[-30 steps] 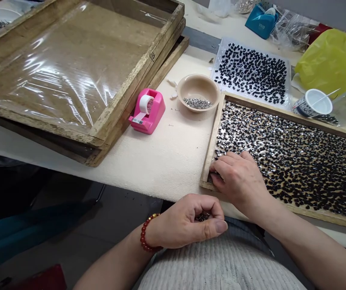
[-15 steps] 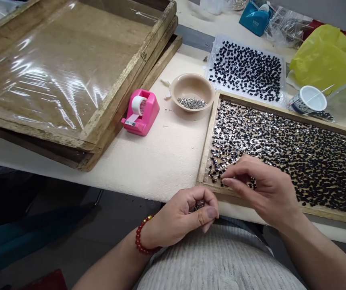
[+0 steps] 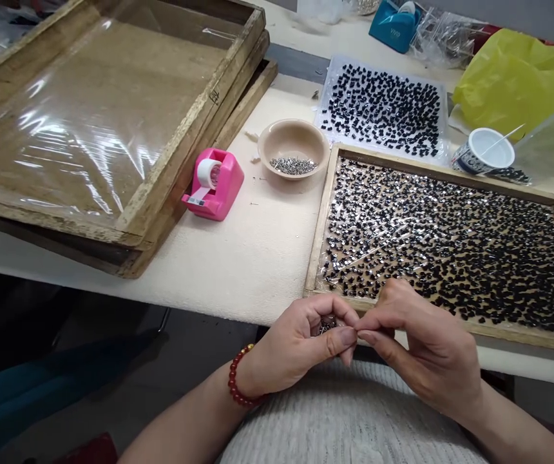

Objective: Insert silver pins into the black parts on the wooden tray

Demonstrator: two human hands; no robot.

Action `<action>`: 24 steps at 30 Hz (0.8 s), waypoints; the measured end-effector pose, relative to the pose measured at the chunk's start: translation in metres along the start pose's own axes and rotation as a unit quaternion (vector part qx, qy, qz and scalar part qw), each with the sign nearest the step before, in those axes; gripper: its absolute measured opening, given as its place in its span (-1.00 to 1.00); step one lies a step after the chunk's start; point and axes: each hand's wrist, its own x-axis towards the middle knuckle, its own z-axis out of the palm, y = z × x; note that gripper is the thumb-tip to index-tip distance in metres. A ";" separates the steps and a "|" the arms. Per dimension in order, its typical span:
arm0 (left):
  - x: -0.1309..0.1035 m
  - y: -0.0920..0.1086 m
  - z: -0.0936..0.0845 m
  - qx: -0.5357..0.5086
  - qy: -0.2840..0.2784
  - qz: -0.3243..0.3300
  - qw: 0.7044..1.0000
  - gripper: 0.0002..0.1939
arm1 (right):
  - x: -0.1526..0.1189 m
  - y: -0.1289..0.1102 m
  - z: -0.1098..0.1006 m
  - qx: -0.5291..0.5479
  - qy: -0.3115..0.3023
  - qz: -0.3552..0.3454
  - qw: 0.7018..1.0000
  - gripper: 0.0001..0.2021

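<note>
My left hand [image 3: 313,338] is curled around a bunch of small metal pins [image 3: 326,324], just below the near left corner of a wooden tray [image 3: 323,225]. Its thumb and forefinger tips meet the fingertips of my right hand [image 3: 422,341]. The right thumb and forefinger are pinched together, and whatever lies between them is too small to make out. Many small black pieces [image 3: 451,238] lie spread over the clear film in the tray. A beige bowl [image 3: 294,132] with small metal pins stands beyond the left hand.
A pink tape dispenser [image 3: 226,187] stands beside stacked wooden frames [image 3: 175,151] on the left. Behind the tray are a white sheet [image 3: 328,109] with black pieces, a patterned cup [image 3: 475,158] and a yellow bag [image 3: 509,84]. Loose pins lie near the bowl.
My right hand has moved from over the tray's near left corner down and toward my body, and its fingertips now meet those of my left hand. The view has shifted slightly.
</note>
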 end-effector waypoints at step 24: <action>-0.019 0.001 -0.011 0.054 -0.037 -0.025 0.998 -0.83 | 0.040 0.033 0.013 -0.300 -0.075 -0.009 0.951 -0.89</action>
